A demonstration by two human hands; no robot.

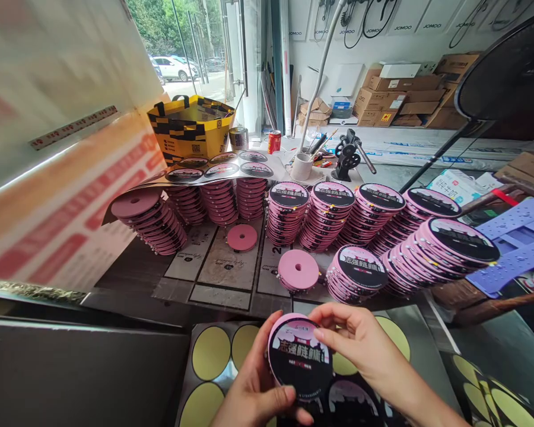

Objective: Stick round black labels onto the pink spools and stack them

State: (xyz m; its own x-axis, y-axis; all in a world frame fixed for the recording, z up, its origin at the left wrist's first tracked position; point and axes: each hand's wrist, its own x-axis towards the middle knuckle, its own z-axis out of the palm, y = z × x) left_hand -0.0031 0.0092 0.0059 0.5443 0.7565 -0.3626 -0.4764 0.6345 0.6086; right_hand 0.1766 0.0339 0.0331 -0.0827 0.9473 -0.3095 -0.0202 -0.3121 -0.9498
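My left hand (256,388) grips a pink round spool (299,359) from the left and below, thumb curled under its rim. Its face carries a round black label with white and pink characters. My right hand (365,350) pinches the spool's upper right edge, fingertips pressed on the label. Below the hands lies a sticker sheet (213,356) with yellow-green round blanks where labels have been peeled. Just beyond stand a bare pink spool (298,270) and a short labelled stack (358,274).
Several leaning stacks of labelled pink spools (333,213) fill the table's middle and right. Another bare spool (242,236) lies flat. A yellow-black bag (191,127), red can (274,141), pen cup (301,166), blue plastic stool (516,243) and a fan (507,71) surround them.
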